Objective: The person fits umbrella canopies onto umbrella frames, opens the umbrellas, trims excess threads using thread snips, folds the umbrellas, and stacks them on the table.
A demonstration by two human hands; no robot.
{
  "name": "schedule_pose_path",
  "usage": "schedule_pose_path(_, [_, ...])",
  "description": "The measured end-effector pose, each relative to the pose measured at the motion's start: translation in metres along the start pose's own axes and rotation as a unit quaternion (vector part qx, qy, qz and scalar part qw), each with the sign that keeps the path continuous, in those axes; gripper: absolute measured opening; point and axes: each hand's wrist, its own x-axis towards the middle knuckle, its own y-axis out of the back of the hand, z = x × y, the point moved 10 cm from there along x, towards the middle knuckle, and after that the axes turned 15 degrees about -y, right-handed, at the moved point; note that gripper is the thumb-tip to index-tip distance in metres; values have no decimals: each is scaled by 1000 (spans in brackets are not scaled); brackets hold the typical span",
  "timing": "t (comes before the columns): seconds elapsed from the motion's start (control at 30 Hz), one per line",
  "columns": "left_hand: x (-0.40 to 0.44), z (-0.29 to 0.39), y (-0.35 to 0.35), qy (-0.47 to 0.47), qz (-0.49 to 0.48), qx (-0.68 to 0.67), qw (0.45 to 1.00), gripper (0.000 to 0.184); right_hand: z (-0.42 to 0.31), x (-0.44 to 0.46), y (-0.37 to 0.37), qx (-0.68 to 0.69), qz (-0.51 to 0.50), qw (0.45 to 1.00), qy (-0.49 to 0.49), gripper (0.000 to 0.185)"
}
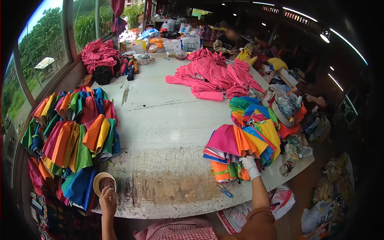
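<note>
At the table's lower left, my left hand (108, 198) reaches to the rim of a round tub (97, 185) with brown contents. Its fingertips are bent together over the tub, and anything between them is too small to make out. My right hand (249, 165), in a whitish glove, is closed on the lower edge of the rainbow fabric bundle (225, 140) at the right. Stacks of folded multicoloured fabric (60, 140) lie just beyond the tub on the left. Below the right bundle rests a small blue tool (225, 191).
A pink fabric heap (216, 74) covers the far right of the white table (160, 120), and another pink pile (100, 56) sits by the windows. Jars and plastic bags (290, 154) line the right edge. Another person (227, 42) is at the back; a co-worker's arm (316, 100) shows at right.
</note>
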Motion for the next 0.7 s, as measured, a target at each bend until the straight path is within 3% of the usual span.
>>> schedule_pose_path(0.03, [-9, -6, 10, 32, 9, -27, 999, 14, -42, -52, -11, -20, 100, 992, 71, 18])
schedule_pose_path(0.07, [-17, -14, 17, 62, 17, -54, 996, 14, -63, -70, -21, -18, 106, 990, 94, 19])
schedule_pose_path(0.1, [-22, -18, 18, 47, 21, -69, 996, 14, -88, -72, -27, -100, 185, 951, 227, 18])
schedule_pose_path(0.13, [-21, -10, 19, 98, 20, -144, 985, 19, -104, -77, -37, -176, 261, 881, 353, 18])
schedule_pose_path(0.2, [-33, -25, -16, 164, 15, -319, 934, 33, -150, -237, -129, -255, 292, 794, 468, 21])
schedule_pose_path(0.27, [-8, 9, -44, 168, -29, -469, 867, 52, -156, -315, -214, -295, 235, 785, 491, 21])
schedule_pose_path(0.33, [20, 39, -70, 252, 32, -636, 729, 50, -137, -371, -311, -380, 223, 702, 560, 23])
schedule_pose_path(0.4, [37, 56, -107, 268, 62, -802, 530, 64, -104, -434, -396, -412, 175, 640, 624, 33])
schedule_pose_path(0.43, [47, 54, -103, 263, 86, -828, 488, 63, -78, -447, -418, -440, 119, 619, 639, 40])
schedule_pose_path(0.47, [57, 47, -83, 247, 120, -822, 499, 61, -51, -460, -440, -466, 60, 599, 648, 48])
schedule_pose_path(0.57, [92, 25, 22, 165, 221, -782, 559, 57, -19, -483, -389, -541, -68, 653, 527, 47])
schedule_pose_path(0.67, [105, 28, 125, 85, 309, -690, 649, 52, 10, -484, -367, -428, -98, 687, 579, 49])
schedule_pose_path(0.7, [99, 33, 138, 82, 328, -641, 689, 51, 16, -486, -377, -455, -48, 691, 560, 46])
